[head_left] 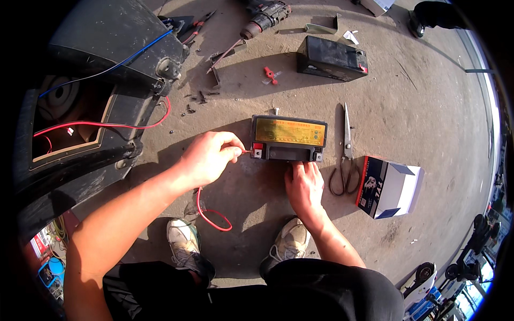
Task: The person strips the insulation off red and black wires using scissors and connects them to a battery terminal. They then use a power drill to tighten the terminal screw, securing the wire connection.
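A black battery with a yellow label (290, 131) lies on the concrete floor in front of me. Its red-marked terminal is at the left end, another terminal at the right. My left hand (213, 156) pinches a red wire (214, 229), whose end points at the red-marked terminal; whether it touches cannot be made out. The wire's slack loops on the floor below that hand. My right hand (305, 184) is at the battery's near edge by the right terminal, its fingers bent and their tips partly hidden, so any small thing in them does not show.
Scissors (348, 147) and an opened box (383, 187) lie to the right. Beyond are a second black battery (332, 58), a red clip-like piece (271, 75) and a drill (265, 20). A black cabinet (107, 48) with red and blue wires stands at left. My shoes flank the near floor.
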`<state>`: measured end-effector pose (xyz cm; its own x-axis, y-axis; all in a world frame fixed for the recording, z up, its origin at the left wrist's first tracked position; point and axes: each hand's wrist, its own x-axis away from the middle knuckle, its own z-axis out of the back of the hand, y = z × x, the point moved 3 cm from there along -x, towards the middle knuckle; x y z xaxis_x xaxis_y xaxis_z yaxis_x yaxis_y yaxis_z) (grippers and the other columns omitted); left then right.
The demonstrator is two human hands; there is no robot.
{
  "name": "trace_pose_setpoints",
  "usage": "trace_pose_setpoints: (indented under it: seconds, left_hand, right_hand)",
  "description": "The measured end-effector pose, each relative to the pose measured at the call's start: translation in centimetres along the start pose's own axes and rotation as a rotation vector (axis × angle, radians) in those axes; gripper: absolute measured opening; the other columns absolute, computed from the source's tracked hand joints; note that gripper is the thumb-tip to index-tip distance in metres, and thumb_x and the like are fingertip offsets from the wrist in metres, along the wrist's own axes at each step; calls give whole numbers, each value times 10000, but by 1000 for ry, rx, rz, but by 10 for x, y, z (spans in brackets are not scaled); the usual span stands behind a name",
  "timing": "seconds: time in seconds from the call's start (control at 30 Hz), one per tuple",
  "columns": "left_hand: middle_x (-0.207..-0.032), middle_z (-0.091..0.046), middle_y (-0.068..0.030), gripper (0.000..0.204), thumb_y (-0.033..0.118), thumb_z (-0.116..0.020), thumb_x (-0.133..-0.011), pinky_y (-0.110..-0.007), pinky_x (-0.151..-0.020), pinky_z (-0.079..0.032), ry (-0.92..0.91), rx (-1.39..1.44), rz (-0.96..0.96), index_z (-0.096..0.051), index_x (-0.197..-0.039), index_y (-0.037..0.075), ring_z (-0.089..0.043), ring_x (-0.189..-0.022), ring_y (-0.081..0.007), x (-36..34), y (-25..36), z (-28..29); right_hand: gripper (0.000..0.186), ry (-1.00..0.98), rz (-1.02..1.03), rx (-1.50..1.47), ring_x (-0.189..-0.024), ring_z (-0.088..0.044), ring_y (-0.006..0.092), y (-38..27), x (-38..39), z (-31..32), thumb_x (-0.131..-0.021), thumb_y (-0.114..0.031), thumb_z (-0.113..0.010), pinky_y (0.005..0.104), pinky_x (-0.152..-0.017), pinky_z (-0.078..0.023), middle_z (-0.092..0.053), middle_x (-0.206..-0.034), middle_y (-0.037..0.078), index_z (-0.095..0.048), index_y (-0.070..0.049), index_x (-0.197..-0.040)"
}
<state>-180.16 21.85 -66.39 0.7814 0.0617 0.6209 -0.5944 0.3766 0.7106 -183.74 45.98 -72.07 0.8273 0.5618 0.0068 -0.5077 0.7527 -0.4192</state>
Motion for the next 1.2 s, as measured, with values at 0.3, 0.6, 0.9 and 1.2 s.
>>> trace_pose_setpoints:
  seconds: [0.3, 0.6, 0.9, 1.2]
  left_hand:
    - [-798, -659, -33, 169, 118, -593, -930, -285, -728, -477, 2, 28, -39, -679, -998, -10, -594, -765, -104, -2, -1, -3]
    - [-807, -653, -19, 141, 97, -616, -923, -264, -703, -469, -21, 72, -16, -681, -1000, -1, -576, -759, -84, -1, -4, -1]
    - [-795, -641, -9, 133, 87, -636, -919, -258, -626, -447, -51, 131, 4, -684, -1004, -3, -545, -701, -72, 0, 1, 0]
    - [-720, -609, -12, 144, 119, -654, -911, -288, -641, -442, -23, 40, -20, -694, -995, 10, -527, -693, -84, 1, 3, 0]
  right_hand:
    - [179, 39, 19, -163, -821, -575, 356, -13, 5, 9, -744, -35, -686, 447, -721, -495, -565, -844, 160, -540, -26, -846]
    - [175, 23, 34, -247, -809, -556, 368, -25, 6, 6, -740, -34, -676, 458, -709, -487, -551, -827, 167, -522, -26, -823]
    - [168, -25, -4, -261, -814, -556, 383, -23, 10, 5, -752, -39, -672, 470, -719, -485, -560, -839, 182, -523, -12, -824]
    - [152, -81, -56, -285, -820, -564, 383, -27, 11, 4, -757, -22, -660, 471, -720, -486, -562, -832, 181, -527, -2, -828]
